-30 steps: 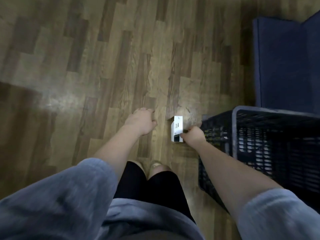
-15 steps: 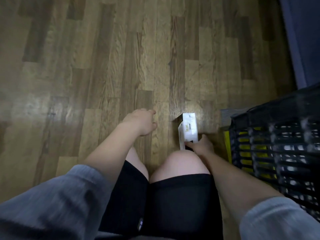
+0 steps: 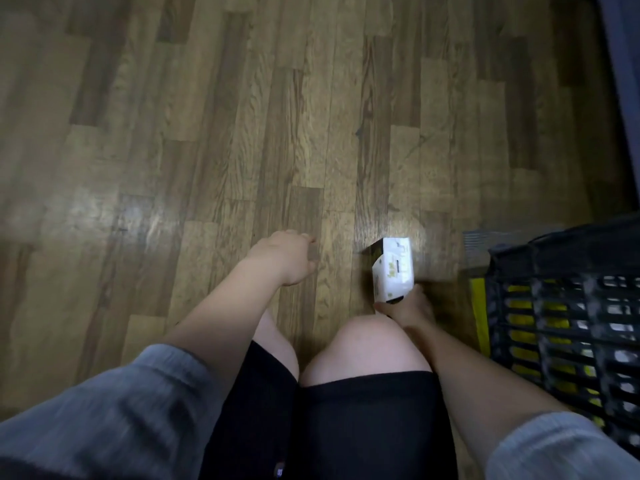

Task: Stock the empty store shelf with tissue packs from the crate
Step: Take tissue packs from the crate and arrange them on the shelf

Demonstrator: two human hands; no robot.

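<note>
Head cam, looking down: right hand grips the bottom end of a white tissue pack, held above the wood floor just left of the black crate. Left hand hangs empty, fingers loosely curled I think, it's blurry.

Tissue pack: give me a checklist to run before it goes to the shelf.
1. Pack held: ok, right hand grips its near end.
2. Pack lifted off the floor: cannot tell.
3. Left hand free to help: ok, it holds nothing.
4. Shelf located: not ok, none in view.
5. More stock in the crate: ok, yellow and white show through its slats.
6. Pack undamaged: cannot tell, image is blurred.
</note>
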